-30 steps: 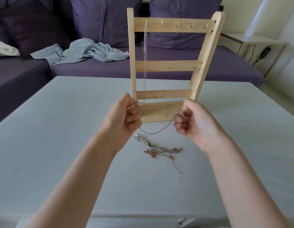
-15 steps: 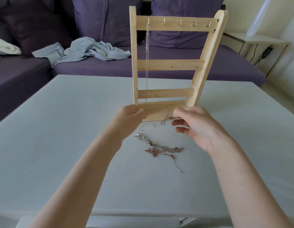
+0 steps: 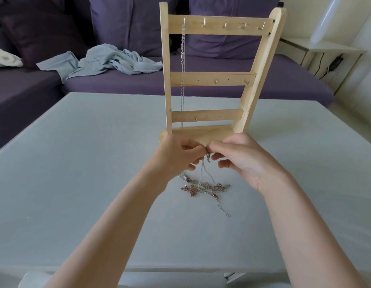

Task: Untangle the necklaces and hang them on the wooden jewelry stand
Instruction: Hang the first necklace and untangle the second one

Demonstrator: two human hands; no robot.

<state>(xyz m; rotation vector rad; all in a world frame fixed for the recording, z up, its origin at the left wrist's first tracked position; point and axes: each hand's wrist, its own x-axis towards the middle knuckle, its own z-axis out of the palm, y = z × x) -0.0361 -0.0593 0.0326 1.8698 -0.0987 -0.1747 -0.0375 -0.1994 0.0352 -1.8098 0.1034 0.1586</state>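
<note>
Far left, on the purple sofa (image 3: 201, 84) behind the table: a white bundle at the frame edge, then a crumpled pale-blue cloth (image 3: 109, 61) on the seat. Grey table (image 3: 76, 163) in front. Left hand (image 3: 176, 156) raised just before the base of the wooden jewelry stand (image 3: 213, 80); thumb and forefinger pressed together on the upper end of a fine chain (image 3: 207, 159), other fingers curled under. Chain hangs slack from the pinch down toward the tangled necklaces (image 3: 203, 187) on the table directly below, a knot of silver and rose-gold strands with one clasp tail trailing toward the near right. Whether the lifted chain is free of the pile is hard to tell; links too small and partly blurred. On the stand, one silver necklace (image 3: 183, 65) already hangs from the leftmost top hook, falling straight past the lower bars; the other top hooks are bare. Right hand (image 3: 242, 161) meets the left at the same spot, thumb and forefinger nipping the chain, remaining fingers loosely bent and apart. Handling judgement: very light, limp, slippery, thin links likely to kink or snap if yanked; best held near a clasp or free end with fingertips, teasing loops open, not pulling. Far right: white side table (image 3: 325, 48) with a dark cable. No brand, label or legible writing visible anywhere.
</note>
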